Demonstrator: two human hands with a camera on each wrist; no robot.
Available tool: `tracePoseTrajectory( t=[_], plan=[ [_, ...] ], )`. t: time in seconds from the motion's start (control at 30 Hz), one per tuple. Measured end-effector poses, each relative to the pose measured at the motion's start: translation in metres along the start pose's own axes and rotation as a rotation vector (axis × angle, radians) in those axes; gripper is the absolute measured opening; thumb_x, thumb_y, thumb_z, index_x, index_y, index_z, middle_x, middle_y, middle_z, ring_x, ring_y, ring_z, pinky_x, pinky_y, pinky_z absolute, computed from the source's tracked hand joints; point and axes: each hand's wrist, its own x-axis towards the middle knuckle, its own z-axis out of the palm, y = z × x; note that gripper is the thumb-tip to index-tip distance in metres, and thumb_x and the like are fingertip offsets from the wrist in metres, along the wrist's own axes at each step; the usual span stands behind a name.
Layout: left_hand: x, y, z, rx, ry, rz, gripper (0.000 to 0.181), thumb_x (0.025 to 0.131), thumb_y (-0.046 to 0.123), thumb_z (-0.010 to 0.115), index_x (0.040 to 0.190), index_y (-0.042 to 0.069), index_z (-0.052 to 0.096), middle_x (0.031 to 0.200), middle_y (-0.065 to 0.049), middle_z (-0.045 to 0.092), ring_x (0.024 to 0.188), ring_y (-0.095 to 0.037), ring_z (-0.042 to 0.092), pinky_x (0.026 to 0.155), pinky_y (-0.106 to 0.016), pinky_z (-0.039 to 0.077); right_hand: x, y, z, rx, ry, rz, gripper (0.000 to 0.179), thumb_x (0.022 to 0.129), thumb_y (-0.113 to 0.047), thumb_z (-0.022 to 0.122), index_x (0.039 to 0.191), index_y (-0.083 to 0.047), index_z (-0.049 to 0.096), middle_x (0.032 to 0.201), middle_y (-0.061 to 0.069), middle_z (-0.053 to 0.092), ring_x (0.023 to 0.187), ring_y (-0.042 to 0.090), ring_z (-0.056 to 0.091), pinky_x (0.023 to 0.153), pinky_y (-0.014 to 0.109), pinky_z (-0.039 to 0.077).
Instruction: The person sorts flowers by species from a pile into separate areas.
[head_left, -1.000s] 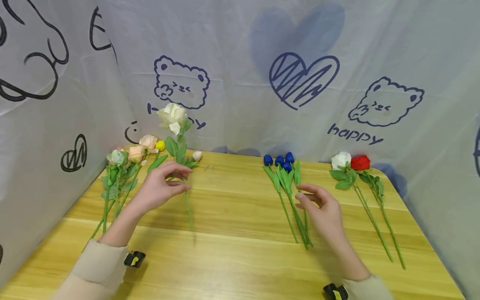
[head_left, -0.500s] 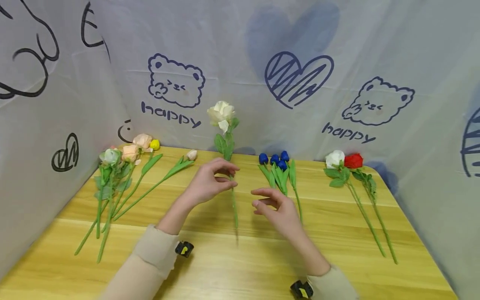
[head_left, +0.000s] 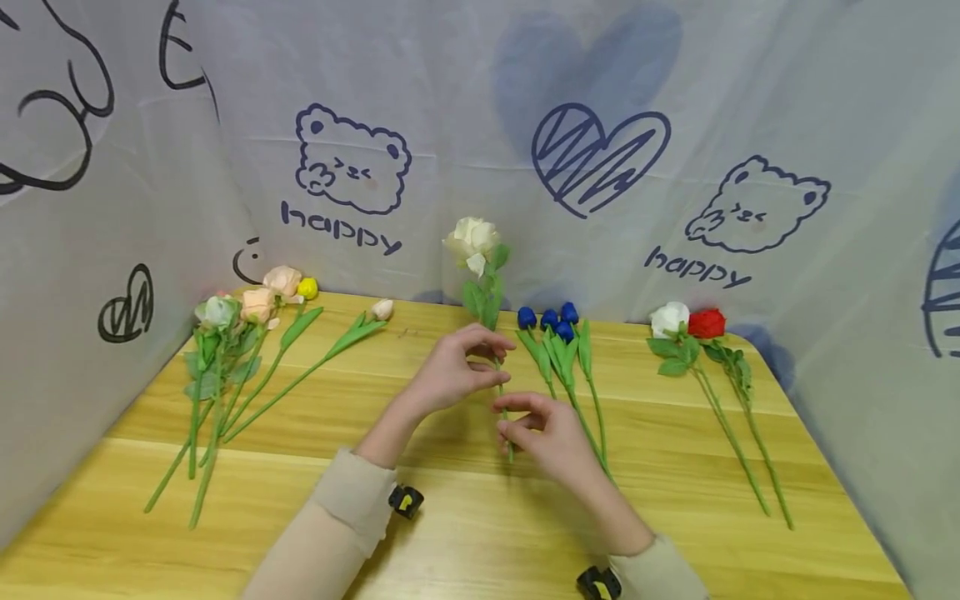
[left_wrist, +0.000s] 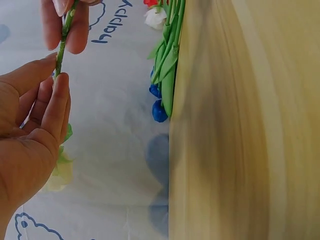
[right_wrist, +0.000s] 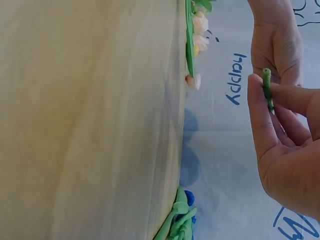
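A cream-white rose (head_left: 472, 240) is held upright above the table, its bloom at the top in the head view. My left hand (head_left: 459, 371) pinches its green stem between thumb and fingers, just under the leaves. Lower down, my right hand (head_left: 553, 437) has thumb and fingers on the same stem, near its cut end. In the right wrist view the stem end (right_wrist: 267, 82) pokes out between the right thumb and finger. The left wrist view shows the stem (left_wrist: 61, 52) running between both hands, with the bloom (left_wrist: 61, 172) partly behind the left hand.
Blue tulips (head_left: 564, 331) lie just beyond my right hand. A white rose (head_left: 669, 320) and a red rose (head_left: 707, 322) lie at the right. Several pale flowers (head_left: 258, 305), a yellow bloom (head_left: 307, 288) and a pale tulip (head_left: 382, 309) lie at the left. Printed cloth hangs behind the table.
My left hand has carried the cream-white rose from the left flowers rightward to the middle. My right hand has moved left from beside the blue tulips and taken the lower stem.
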Motion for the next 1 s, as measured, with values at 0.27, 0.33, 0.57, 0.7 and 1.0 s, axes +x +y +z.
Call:
tracePoseTrajectory(
  t=[0.27, 0.33, 0.57, 0.7, 1.0],
  plan=[
    [-0.001, -0.001, 0.003, 0.034, -0.006, -0.006, 0.035, 0.088, -0.006, 0.08, 0.122, 0.0, 0.072, 0.107, -0.013, 0.063, 0.107, -0.035, 0.069, 0.086, -0.028, 0.061, -0.002, 0.0, -0.006, 0.01, -0.06, 0.01, 0.029, 0.102, -0.003, 0.063, 0.131, 0.003, 0.069, 0.125, 0.025, 0.069, 0.092, 0.038, 0.074, 0.071, 0.041, 0.063],
    [-0.001, 0.0, 0.004, 0.042, -0.003, -0.004, 0.035, 0.088, -0.005, 0.08, 0.122, 0.001, 0.072, 0.108, -0.013, 0.063, 0.106, -0.033, 0.069, 0.085, -0.028, 0.061, -0.002, 0.0, -0.006, 0.015, -0.061, 0.01, 0.03, 0.102, -0.002, 0.063, 0.131, 0.003, 0.068, 0.126, 0.025, 0.069, 0.092, 0.038, 0.074, 0.071, 0.041, 0.063],
    [-0.004, 0.006, 0.007, 0.063, 0.015, 0.017, 0.037, 0.088, -0.008, 0.078, 0.123, 0.002, 0.072, 0.121, -0.014, 0.061, 0.107, -0.03, 0.068, 0.089, -0.031, 0.06, -0.006, 0.002, -0.005, 0.013, -0.027, -0.017, 0.03, 0.102, -0.002, 0.064, 0.131, 0.002, 0.069, 0.124, 0.022, 0.07, 0.092, 0.036, 0.075, 0.07, 0.037, 0.063],
    [-0.006, 0.009, 0.008, 0.09, 0.016, 0.048, 0.039, 0.088, -0.007, 0.079, 0.125, 0.002, 0.072, 0.131, -0.012, 0.058, 0.112, -0.034, 0.066, 0.092, -0.034, 0.06, -0.01, 0.005, -0.008, 0.02, 0.006, -0.038, 0.029, 0.101, 0.001, 0.064, 0.13, 0.004, 0.069, 0.124, 0.022, 0.071, 0.09, 0.035, 0.074, 0.07, 0.036, 0.063],
    [-0.016, 0.011, -0.01, 0.183, 0.064, 0.085, 0.037, 0.088, -0.001, 0.081, 0.124, 0.006, 0.073, 0.136, -0.01, 0.06, 0.119, -0.032, 0.063, 0.093, -0.039, 0.059, -0.022, 0.011, -0.027, -0.03, 0.132, 0.015, 0.028, 0.1, 0.003, 0.063, 0.124, -0.007, 0.075, 0.12, 0.011, 0.074, 0.087, 0.03, 0.073, 0.07, 0.039, 0.063]
  ],
)
